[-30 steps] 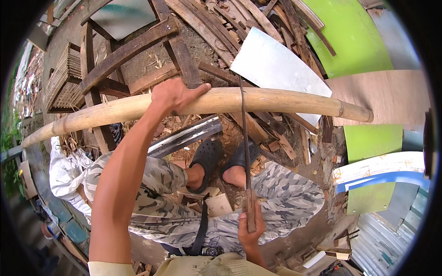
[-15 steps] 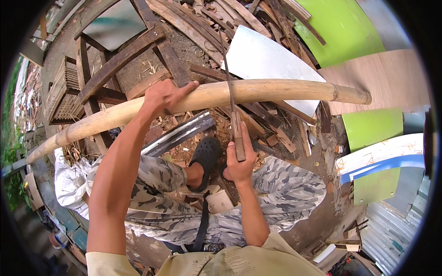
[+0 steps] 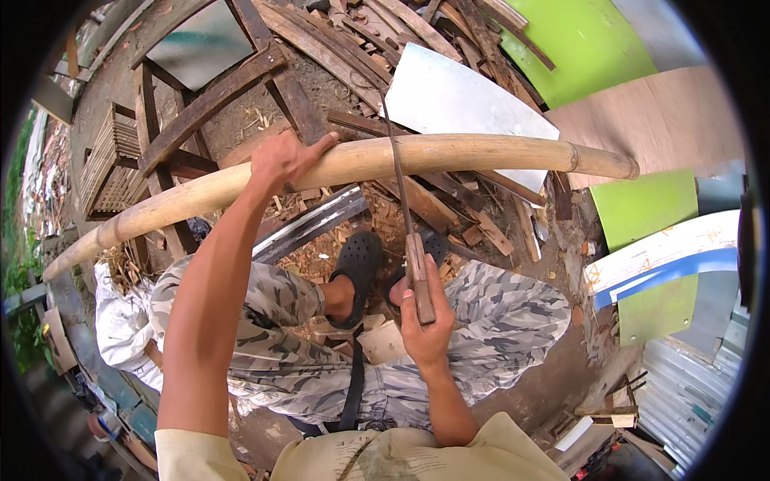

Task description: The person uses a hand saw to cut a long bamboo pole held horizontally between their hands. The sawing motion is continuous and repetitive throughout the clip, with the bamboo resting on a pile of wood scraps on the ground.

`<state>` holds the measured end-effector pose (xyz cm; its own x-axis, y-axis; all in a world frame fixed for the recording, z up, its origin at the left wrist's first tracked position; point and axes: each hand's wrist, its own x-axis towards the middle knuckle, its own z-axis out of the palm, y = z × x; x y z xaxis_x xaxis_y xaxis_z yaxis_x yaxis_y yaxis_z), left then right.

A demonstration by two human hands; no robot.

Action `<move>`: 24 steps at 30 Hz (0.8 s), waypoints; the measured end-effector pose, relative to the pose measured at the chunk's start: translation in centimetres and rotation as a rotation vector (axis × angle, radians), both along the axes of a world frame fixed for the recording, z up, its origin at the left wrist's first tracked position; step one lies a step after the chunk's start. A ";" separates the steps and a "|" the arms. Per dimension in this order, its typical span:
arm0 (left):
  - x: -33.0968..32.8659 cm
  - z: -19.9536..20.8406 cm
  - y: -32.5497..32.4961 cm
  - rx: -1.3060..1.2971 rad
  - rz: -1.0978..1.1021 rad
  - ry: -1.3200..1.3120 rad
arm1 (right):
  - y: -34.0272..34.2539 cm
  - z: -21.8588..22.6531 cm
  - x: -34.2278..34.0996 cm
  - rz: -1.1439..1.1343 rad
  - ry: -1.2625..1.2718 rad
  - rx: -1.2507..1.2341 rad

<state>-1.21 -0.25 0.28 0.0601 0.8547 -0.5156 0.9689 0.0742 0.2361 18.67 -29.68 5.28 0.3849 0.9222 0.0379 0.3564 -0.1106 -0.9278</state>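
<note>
A long, pale bamboo pole (image 3: pixel 481 152) lies crosswise in front of me, its left end lower and nearer. My left hand (image 3: pixel 286 160) grips the pole left of its middle, the thumb lying along the top. In my right hand (image 3: pixel 427 321) is the wooden handle of a handsaw (image 3: pixel 407 204), held near my knees. Its thin dark blade crosses the bamboo to the right of my left hand, and the tip reaches beyond the pole's far side. Whether the blade has cut into the bamboo I cannot tell.
A dark wooden frame (image 3: pixel 208 116) stands at the far left beside a slatted crate (image 3: pixel 120 164). Scrap wood (image 3: pixel 345 48) is piled beyond the pole, with a white panel (image 3: pixel 457 96) on it. Green sheets (image 3: pixel 577 48) and a plywood board (image 3: pixel 658 120) lie to the right.
My right hand has drawn the saw back toward my body, so less blade extends past the bamboo. The left hand still grips the pole in nearly the same place.
</note>
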 end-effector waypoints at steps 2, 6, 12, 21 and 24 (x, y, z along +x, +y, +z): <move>-0.2 0.1 0.1 0.041 0.006 -0.048 | -0.5 -0.1 0.3 -0.005 -0.006 0.016; -2.5 -0.7 -1.2 0.430 -0.223 -0.181 | 1.0 -0.2 0.3 0.009 0.025 0.024; -3.3 -0.5 -2.4 0.379 -0.377 -0.033 | 2.4 0.1 0.7 -0.016 0.111 -0.044; -3.2 0.0 -0.8 0.384 -0.383 -0.009 | 5.6 -2.5 0.8 0.006 0.058 0.029; -2.7 1.0 -1.2 0.340 -0.367 0.007 | 5.1 -1.4 0.1 0.002 0.089 -0.055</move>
<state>-3.95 -1.48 1.26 0.3861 0.8976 -0.2126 0.9183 -0.3522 0.1809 18.80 -24.53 3.92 0.3831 0.9225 -0.0473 0.2726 -0.1619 -0.9484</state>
